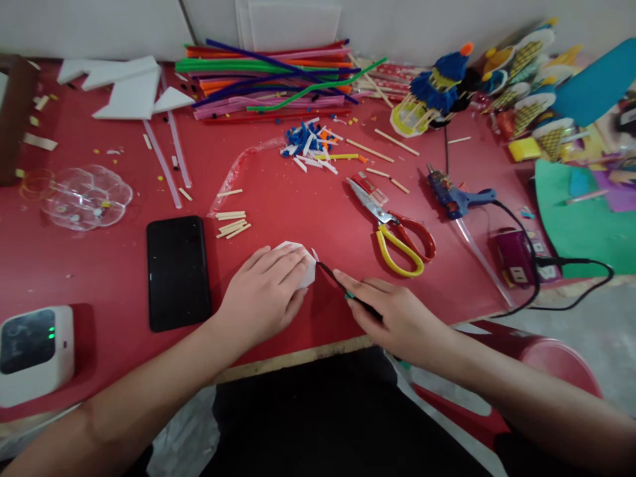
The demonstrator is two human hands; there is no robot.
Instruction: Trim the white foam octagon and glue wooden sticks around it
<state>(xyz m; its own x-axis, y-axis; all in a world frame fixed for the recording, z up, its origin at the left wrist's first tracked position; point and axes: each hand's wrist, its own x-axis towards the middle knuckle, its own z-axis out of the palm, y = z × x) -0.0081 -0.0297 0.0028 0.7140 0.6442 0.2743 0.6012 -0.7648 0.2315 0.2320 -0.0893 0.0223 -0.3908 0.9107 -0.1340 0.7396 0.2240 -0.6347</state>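
My left hand is closed over a white foam board piece with cut, angled edges, holding it against the red table; the fingers hide much of it. In my right hand is a slim craft knife with a dark blade and black handle. The blade's tip touches the right edge of the foam piece, where a thin white sliver stands off. Red-and-yellow-handled scissors lie beyond my right hand. Short wooden sticks lie just beyond my left hand.
A black phone lies left of my left hand. Pipe cleaners and foam offcuts are at the back. A glue gun with a cable nearby is on the right. A white device sits front left.
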